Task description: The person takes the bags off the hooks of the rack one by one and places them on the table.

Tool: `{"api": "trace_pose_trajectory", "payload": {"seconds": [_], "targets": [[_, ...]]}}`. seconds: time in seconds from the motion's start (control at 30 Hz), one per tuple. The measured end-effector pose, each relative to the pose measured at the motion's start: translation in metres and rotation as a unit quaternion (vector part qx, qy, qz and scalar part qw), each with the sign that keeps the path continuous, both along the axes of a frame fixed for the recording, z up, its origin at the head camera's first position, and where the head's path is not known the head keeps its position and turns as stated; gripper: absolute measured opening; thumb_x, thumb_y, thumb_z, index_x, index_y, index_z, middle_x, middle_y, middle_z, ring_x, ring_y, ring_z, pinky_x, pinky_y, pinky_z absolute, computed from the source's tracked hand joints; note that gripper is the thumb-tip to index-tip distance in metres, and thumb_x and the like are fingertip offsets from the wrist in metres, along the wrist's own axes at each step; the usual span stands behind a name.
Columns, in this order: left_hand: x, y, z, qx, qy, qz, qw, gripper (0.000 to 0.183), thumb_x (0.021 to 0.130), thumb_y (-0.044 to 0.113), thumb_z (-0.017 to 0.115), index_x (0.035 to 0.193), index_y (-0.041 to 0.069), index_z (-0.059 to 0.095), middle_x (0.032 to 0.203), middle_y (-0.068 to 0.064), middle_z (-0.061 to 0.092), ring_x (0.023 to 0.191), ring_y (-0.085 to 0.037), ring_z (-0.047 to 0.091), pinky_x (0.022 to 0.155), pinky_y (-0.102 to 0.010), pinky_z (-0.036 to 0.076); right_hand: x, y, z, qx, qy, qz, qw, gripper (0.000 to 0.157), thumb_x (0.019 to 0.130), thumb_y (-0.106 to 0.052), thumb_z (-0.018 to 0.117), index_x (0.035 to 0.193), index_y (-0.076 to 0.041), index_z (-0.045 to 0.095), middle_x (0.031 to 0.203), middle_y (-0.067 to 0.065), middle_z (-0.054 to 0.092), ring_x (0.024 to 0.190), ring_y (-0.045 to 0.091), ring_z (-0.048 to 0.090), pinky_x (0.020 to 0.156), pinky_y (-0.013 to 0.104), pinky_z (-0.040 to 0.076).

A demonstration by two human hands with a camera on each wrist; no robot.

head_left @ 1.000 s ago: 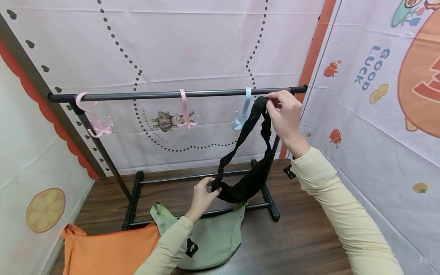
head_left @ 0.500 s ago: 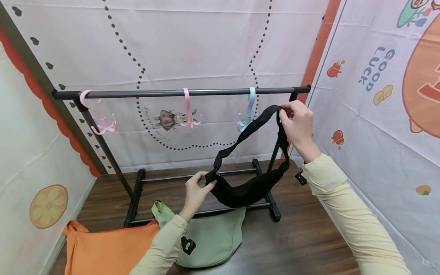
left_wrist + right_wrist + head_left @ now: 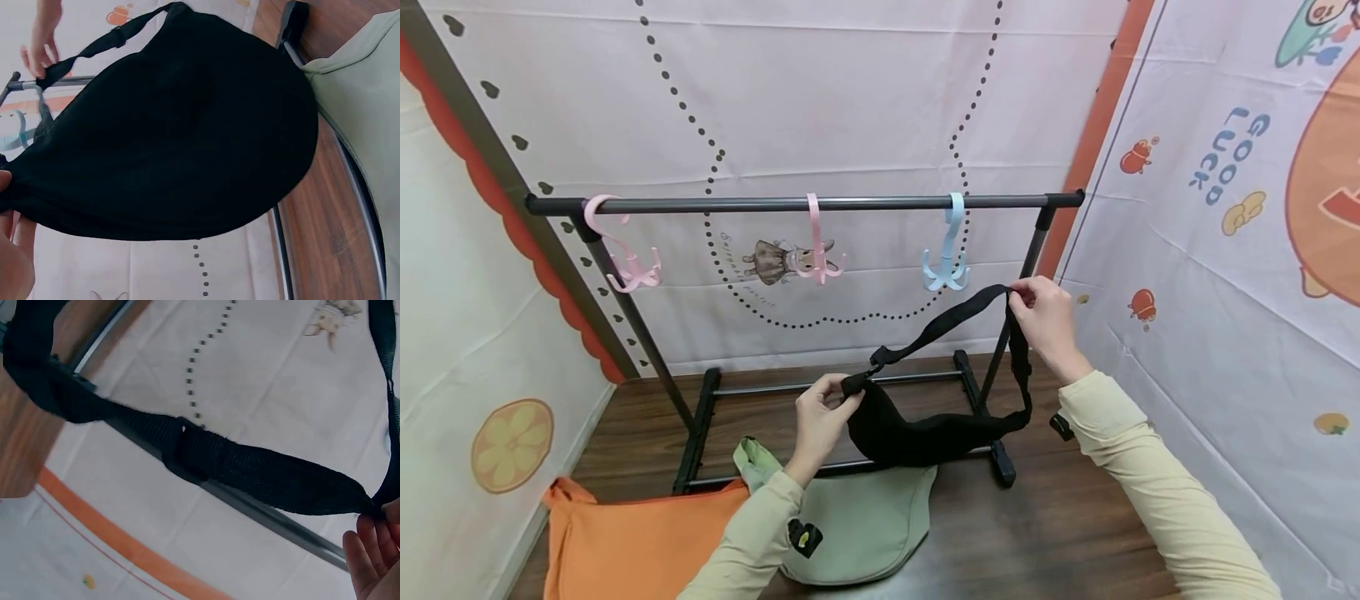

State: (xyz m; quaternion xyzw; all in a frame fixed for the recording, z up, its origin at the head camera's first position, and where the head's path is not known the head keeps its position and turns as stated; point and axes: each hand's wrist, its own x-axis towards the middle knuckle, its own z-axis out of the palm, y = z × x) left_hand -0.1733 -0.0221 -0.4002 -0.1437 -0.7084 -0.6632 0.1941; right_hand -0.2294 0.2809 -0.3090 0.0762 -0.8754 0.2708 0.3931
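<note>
A black shoulder bag [image 3: 910,433] with a long strap hangs between both hands, in front of the rack. My left hand [image 3: 820,417] pinches its left end, near where the strap [image 3: 955,317] joins the body. The top of the strap loop is pinched by my right hand [image 3: 1045,321], lifted higher and to the right. In the left wrist view the bag's rounded dark body [image 3: 187,131] fills the middle. The right wrist view shows the strap's slider buckle [image 3: 187,450], with fingertips [image 3: 369,544] on the strap at the right edge.
A black rack [image 3: 880,203] carries two pink hooks [image 3: 632,271] [image 3: 818,250] and a blue hook [image 3: 947,267]. On the wooden table [image 3: 1022,533] lie a green bag [image 3: 865,525] and an orange bag [image 3: 640,542]. Printed cloth walls [image 3: 1210,333] stand around.
Both hands have moved the black bag down and away from the blue hook. The right hand went lower and rightward, the left slightly left, so the strap loop spread wider.
</note>
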Motion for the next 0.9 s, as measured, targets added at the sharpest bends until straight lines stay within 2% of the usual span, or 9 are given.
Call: {"api": "trace_pose_trajectory", "payload": {"seconds": [0.23, 0.57, 0.77, 0.9], "targets": [[0.005, 0.0, 0.008, 0.01, 0.015, -0.004, 0.9998, 0.013, 0.074, -0.007, 0.069, 0.086, -0.009, 0.064, 0.085, -0.023, 0.065, 0.076, -0.002, 0.062, 0.066, -0.016, 0.054, -0.003, 0.006, -0.026, 0.013, -0.039, -0.005, 0.999, 0.012, 0.082, 0.0, 0.057, 0.087, 0.004, 0.067, 0.079, 0.017, 0.065, 0.068, 0.027, 0.059, 0.061, 0.035, 0.046], [0.007, 0.0, 0.018, 0.032, 0.01, -0.002, 0.9994, 0.013, 0.073, -0.008, 0.069, 0.084, -0.011, 0.064, 0.081, -0.025, 0.064, 0.071, 0.004, 0.059, 0.064, -0.014, 0.053, 0.003, -0.003, -0.059, 0.032, -0.158, 0.014, 0.987, 0.016, 0.084, -0.001, 0.053, 0.091, 0.001, 0.068, 0.08, 0.015, 0.066, 0.069, 0.025, 0.059, 0.062, 0.039, 0.048], [0.006, 0.001, 0.019, 0.036, 0.018, 0.008, 0.9992, 0.014, 0.072, -0.009, 0.069, 0.084, -0.012, 0.064, 0.077, -0.025, 0.064, 0.069, 0.003, 0.059, 0.064, -0.016, 0.053, 0.01, -0.009, -0.067, 0.045, -0.199, 0.034, 0.978, 0.016, 0.082, 0.002, 0.053, 0.092, 0.003, 0.066, 0.082, 0.016, 0.066, 0.071, 0.025, 0.059, 0.063, 0.039, 0.049], [0.005, 0.0, 0.02, 0.034, 0.026, 0.021, 0.9988, 0.014, 0.072, -0.008, 0.069, 0.084, -0.013, 0.063, 0.077, -0.023, 0.065, 0.067, 0.002, 0.058, 0.062, -0.014, 0.052, 0.021, -0.017, -0.067, 0.057, -0.229, 0.076, 0.969, 0.018, 0.082, 0.003, 0.055, 0.096, 0.004, 0.065, 0.085, 0.016, 0.066, 0.073, 0.025, 0.06, 0.064, 0.039, 0.05]]}}
